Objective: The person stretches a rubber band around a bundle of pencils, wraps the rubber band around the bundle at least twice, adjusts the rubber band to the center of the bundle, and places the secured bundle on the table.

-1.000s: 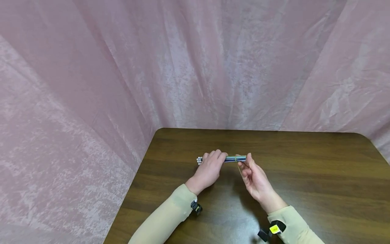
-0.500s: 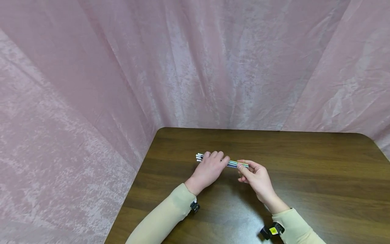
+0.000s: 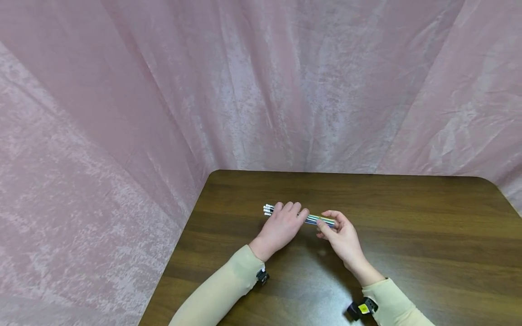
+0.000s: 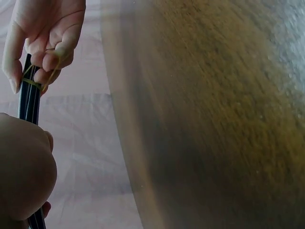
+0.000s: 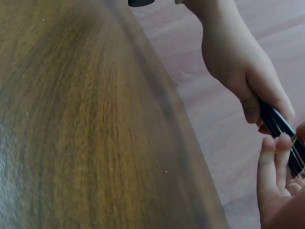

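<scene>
Over the table, my left hand (image 3: 281,228) grips a bundle of slim dark pencils (image 3: 313,219) from above, around its middle. Their white-tipped ends (image 3: 267,210) stick out past the left side of that hand. At the opposite end is my right hand (image 3: 344,237), thumb and fingers around the bundle's tip. A thin yellow rubber band (image 4: 32,83) circles the pencils there in the left wrist view, and a loop of it stretches to the curled right fingers (image 4: 50,59). In the right wrist view, the bundle (image 5: 274,119) runs between both hands.
A brown wood-grain table (image 3: 428,235) with rounded far corners lies beneath the hands. Pink velvety curtain (image 3: 261,90) hangs behind it and along its left side. Each wrist wears a black camera, such as the right one (image 3: 359,310).
The bundle's right end has tilted down toward me. My right hand has turned over from palm-up, its thumb now on the near side of the pencils. The left hand keeps its grip.
</scene>
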Demonstrator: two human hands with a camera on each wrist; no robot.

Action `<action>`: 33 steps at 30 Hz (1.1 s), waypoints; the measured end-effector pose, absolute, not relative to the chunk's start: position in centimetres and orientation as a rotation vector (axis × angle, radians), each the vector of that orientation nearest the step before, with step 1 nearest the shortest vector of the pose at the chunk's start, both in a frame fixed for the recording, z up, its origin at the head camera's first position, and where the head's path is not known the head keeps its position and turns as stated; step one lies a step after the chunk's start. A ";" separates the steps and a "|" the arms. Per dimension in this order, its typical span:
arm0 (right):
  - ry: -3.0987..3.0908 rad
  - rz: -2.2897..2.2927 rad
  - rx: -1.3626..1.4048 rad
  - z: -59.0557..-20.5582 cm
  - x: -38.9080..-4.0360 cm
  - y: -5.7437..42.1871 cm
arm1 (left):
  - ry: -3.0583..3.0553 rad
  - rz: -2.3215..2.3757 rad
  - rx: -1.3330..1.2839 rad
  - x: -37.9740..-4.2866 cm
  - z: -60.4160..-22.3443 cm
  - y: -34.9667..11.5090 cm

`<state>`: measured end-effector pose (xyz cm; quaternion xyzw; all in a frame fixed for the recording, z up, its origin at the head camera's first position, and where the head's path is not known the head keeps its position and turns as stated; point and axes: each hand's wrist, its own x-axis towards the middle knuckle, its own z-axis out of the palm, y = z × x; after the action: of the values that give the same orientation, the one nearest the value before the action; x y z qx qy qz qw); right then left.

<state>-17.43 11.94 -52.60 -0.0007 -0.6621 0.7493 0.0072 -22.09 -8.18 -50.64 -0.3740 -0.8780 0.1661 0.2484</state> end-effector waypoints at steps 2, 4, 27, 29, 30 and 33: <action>-2.076 2.352 -0.026 -52.7 -17.2 11.9 | -2.398 0.466 -1.015 -21.9 -50.7 -8.1; -2.095 2.339 -0.036 -53.0 -17.0 11.9 | -2.405 0.472 -1.017 -21.7 -50.8 -8.1; -2.422 1.812 0.069 -54.5 -15.4 13.2 | -2.454 0.411 -1.032 -21.2 -51.4 -8.1; -2.411 1.806 0.065 -54.5 -15.3 13.3 | -2.469 0.398 -1.037 -21.1 -51.3 -8.1; -2.409 1.800 0.062 -54.5 -15.2 13.3 | -2.476 0.386 -1.044 -21.0 -51.3 -8.1; -2.402 1.794 0.048 -54.6 -15.2 13.4 | -2.496 0.332 -1.073 -20.9 -51.4 -8.1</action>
<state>-15.16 13.38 -54.59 0.0160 -0.7991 0.5967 0.0716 -20.91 -8.09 -51.37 -0.3841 -0.8933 0.1190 0.2008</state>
